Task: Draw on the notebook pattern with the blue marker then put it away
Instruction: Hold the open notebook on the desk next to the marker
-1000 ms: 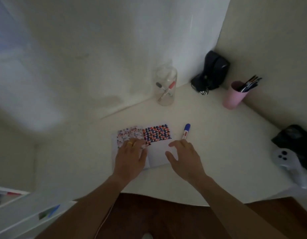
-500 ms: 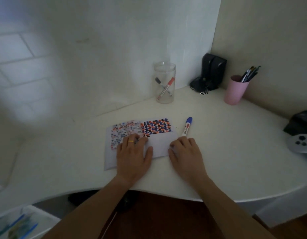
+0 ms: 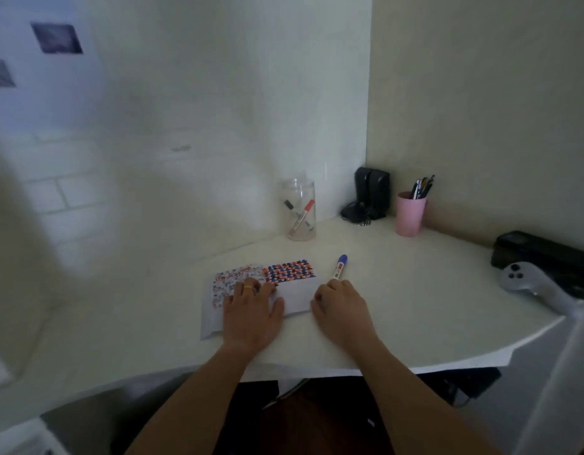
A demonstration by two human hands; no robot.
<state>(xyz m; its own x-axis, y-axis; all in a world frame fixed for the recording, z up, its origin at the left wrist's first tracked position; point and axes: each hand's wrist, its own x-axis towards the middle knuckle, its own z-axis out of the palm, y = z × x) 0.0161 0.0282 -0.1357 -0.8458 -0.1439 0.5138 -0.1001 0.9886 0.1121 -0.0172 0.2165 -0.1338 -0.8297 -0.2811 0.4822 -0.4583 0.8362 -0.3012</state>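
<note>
**Two hands at an open notebook, blue marker lying beside it**

A person sits at a pale corner desk (image 3: pixel 415 290), seen from above. An open notebook (image 3: pixel 297 295) lies flat near the front edge. Its far strip carries a dense pattern: faint on the left page, strong red and dark blue on the right page.

The left hand (image 3: pixel 251 310) lies palm down on the notebook, fingers spread and flat, holding nothing. A yellow ring (image 3: pixel 248 288) sits on one finger.

The right hand (image 3: pixel 341 307) rests on the desk at the notebook's right edge, fingers loosely curled. Its fingertips reach the near end of the blue marker (image 3: pixel 339 267); whether they grip it cannot be told. The marker lies on the desk just right of the notebook, blue cap pointing away.

Further back stands a clear glass jar (image 3: pixel 298 211) with a red marker (image 3: pixel 302 216) leaning inside. Right of it stand a black device and a pink cup (image 3: pixel 410 215) of pens. A grey controller (image 3: pixel 520 279) lies at the far right.
</note>
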